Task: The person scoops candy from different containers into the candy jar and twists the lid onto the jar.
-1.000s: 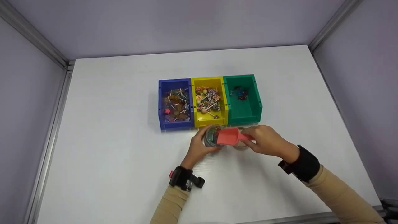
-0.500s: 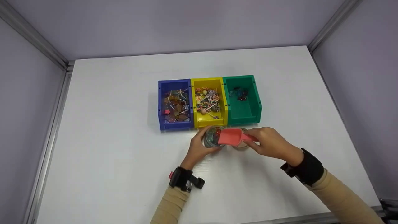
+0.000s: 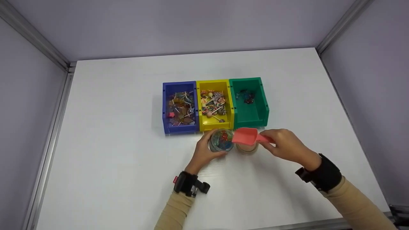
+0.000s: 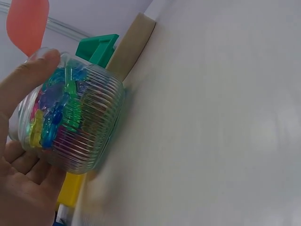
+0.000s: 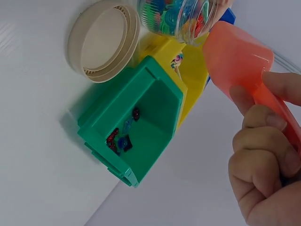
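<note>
A ribbed clear glass jar (image 4: 75, 113), filled with colourful translucent pieces, stands upright on the table. My left hand (image 3: 205, 150) grips it, thumb on one side and fingers round the other. In my right hand (image 3: 286, 145) is a pink scoop (image 3: 246, 136), pinched by its handle, its bowl held in the air just right of the jar's mouth. In the right wrist view the scoop's bowl (image 5: 237, 59) shows no pieces on its visible side. Under the scoop lies a round beige lid (image 5: 103, 40), beside the jar and partly covered in the head view.
Three joined bins stand behind the jar: a blue bin (image 3: 180, 129) with translucent lollipop-like pieces, a yellow bin (image 3: 217, 125) of swirled lollipops, and a green bin (image 3: 249, 115) with a few dark and blue pieces. Pale walls border the white table (image 3: 121, 153).
My right hand has drawn the pink scoop to the right, off the jar's mouth, so more of the pieces inside show. My left hand stays round the jar.
</note>
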Tool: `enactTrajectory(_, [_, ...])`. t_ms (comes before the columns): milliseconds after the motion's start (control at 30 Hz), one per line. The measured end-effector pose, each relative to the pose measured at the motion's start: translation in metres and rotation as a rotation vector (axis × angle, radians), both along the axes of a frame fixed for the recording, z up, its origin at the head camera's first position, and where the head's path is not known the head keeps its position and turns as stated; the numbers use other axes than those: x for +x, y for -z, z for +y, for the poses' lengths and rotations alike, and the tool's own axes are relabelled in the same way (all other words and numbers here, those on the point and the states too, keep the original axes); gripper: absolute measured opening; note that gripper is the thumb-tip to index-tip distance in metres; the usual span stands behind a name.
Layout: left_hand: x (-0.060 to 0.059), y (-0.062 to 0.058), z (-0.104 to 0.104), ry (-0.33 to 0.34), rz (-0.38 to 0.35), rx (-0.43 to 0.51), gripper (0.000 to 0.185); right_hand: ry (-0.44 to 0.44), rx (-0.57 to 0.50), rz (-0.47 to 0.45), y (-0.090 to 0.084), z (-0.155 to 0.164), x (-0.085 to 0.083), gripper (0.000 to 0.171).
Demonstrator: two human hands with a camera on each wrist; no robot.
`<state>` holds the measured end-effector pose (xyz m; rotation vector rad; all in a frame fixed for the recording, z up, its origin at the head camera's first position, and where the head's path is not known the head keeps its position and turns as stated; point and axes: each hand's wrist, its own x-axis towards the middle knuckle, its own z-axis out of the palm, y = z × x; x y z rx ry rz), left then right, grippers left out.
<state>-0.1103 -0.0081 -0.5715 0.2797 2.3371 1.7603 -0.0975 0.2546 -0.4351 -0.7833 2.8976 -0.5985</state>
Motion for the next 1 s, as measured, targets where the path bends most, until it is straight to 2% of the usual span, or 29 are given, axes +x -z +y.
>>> enactTrajectory(467, [0.001,-0.006,-0.003,0.002,0.061,-0.05,0.093,0.07,0.007,0.003,0.006,0.011,-0.005,0.017])
enactTrajectory(633, [0.003,-0.01,-0.008,0.01,0.028,-0.022,0.091,0.091,0.014,-0.002,0.008,0.015,-0.005,0.018])
enactTrajectory(733, [0.002,-0.012,-0.013,-0.002,0.033,0.015,0.083,0.102,0.01,-0.006,0.009,0.017,-0.006,0.017])
enactTrajectory(833, [0.0,-0.015,-0.017,-0.048,0.08,0.067,0.066,0.119,0.0,-0.015,0.009,0.016,-0.006,0.017])
enactTrajectory(933, [-0.004,-0.018,-0.019,-0.14,0.194,0.106,0.047,0.142,-0.012,-0.011,0.01,0.016,-0.007,0.018])
enactTrajectory(1000, [-0.009,-0.02,-0.019,-0.224,0.288,0.104,0.039,0.163,-0.02,0.003,0.012,0.015,-0.008,0.019])
